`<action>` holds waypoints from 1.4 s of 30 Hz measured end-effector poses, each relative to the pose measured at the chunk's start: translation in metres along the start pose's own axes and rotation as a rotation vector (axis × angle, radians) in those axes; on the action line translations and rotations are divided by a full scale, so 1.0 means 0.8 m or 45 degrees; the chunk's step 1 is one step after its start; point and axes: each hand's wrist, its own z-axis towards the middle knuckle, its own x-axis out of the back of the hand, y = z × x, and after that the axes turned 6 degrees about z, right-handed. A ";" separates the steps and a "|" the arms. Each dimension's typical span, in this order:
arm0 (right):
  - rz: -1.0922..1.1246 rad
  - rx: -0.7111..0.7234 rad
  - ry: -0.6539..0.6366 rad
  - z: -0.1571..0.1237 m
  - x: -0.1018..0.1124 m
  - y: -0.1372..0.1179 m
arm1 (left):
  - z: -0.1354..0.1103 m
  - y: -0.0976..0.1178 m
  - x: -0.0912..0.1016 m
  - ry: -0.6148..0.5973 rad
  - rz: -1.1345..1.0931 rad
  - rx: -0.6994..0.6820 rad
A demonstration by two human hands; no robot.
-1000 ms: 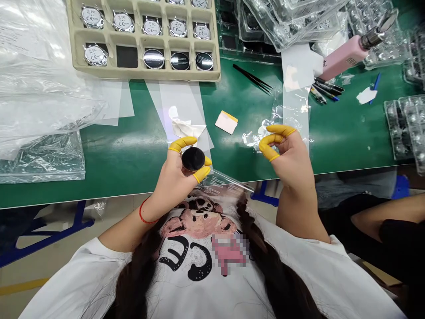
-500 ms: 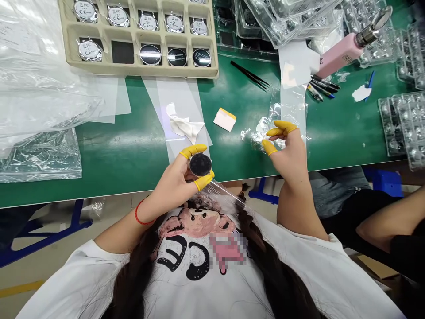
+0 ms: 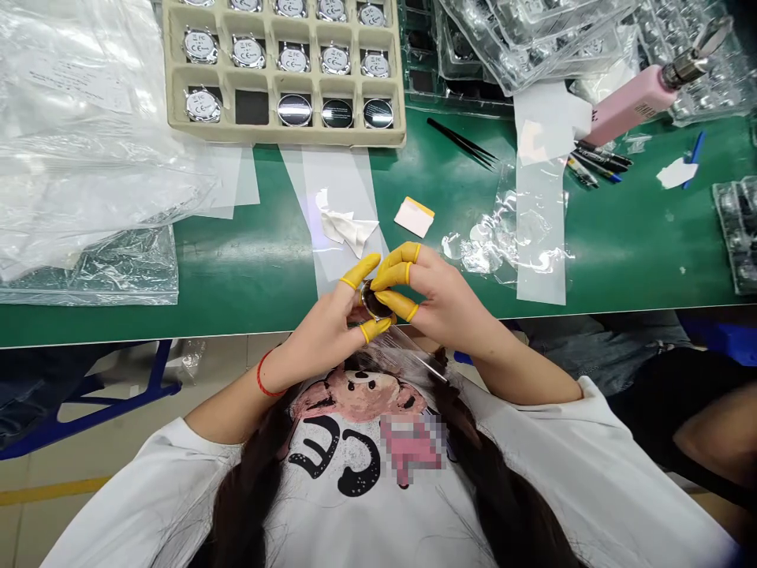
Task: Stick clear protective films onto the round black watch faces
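Note:
My left hand (image 3: 331,319), in yellow finger cots, grips a round strapless watch (image 3: 374,303) by its metal rim, its dark face tipped upward. A clear plastic strip (image 3: 414,351) hangs beneath that hand toward the shirt. My right hand (image 3: 434,292), also in yellow finger cots, has its fingertips drawn together in a pinch at the watch's face. Whether a thin film lies between them is hidden. Just beyond the hands, a crumpled white cloth (image 3: 348,229) lies on translucent sheets, with a small white and yellow pad (image 3: 414,217) to its right.
A beige compartment tray (image 3: 287,136) of watches stands at the back. Black tweezers (image 3: 462,143), crumpled clear film (image 3: 482,244), pens (image 3: 600,164) and a pink bottle (image 3: 630,106) lie to the right. Clear trays (image 3: 532,35) are stacked behind. Plastic bags (image 3: 88,173) cover the left.
My right hand has come left from above the crumpled film to the watch, its fingers closing at the face. The left hand still holds the watch. The view has shifted slightly.

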 end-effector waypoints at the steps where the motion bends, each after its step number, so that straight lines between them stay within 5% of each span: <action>1: -0.022 0.013 0.020 -0.001 -0.002 -0.001 | 0.000 -0.001 0.000 0.009 -0.007 0.005; 10: -0.105 0.009 -0.053 -0.006 -0.010 -0.005 | 0.006 -0.002 0.000 0.007 -0.277 0.154; 16: 0.150 -0.016 0.020 0.005 -0.018 -0.007 | 0.006 -0.004 0.000 0.088 -0.109 0.098; 18: 0.054 -0.064 0.229 -0.001 0.006 0.011 | 0.005 -0.001 0.002 0.072 -0.095 0.092; 21: -0.469 -0.319 0.861 -0.032 0.066 0.070 | 0.005 0.007 0.010 0.044 -0.188 0.143; 24: -0.608 -0.529 0.708 -0.070 0.118 0.123 | 0.005 0.012 0.024 0.060 -0.286 0.200; 26: -0.527 -0.562 0.546 -0.078 0.129 0.126 | 0.004 0.011 0.031 0.095 -0.296 0.207; 30: -0.352 -0.346 0.501 -0.018 0.077 0.075 | -0.001 0.007 0.036 0.125 -0.316 0.196; 36: -0.322 -0.186 -0.030 0.106 -0.044 0.075 | -0.014 0.009 0.039 0.227 -0.353 0.274; 39: -0.242 -0.117 -0.041 0.102 -0.048 0.073 | -0.017 0.006 0.043 0.295 -0.383 0.266; 42: -0.134 0.171 0.043 0.074 -0.038 0.039 | -0.018 -0.003 0.049 0.325 -0.336 0.241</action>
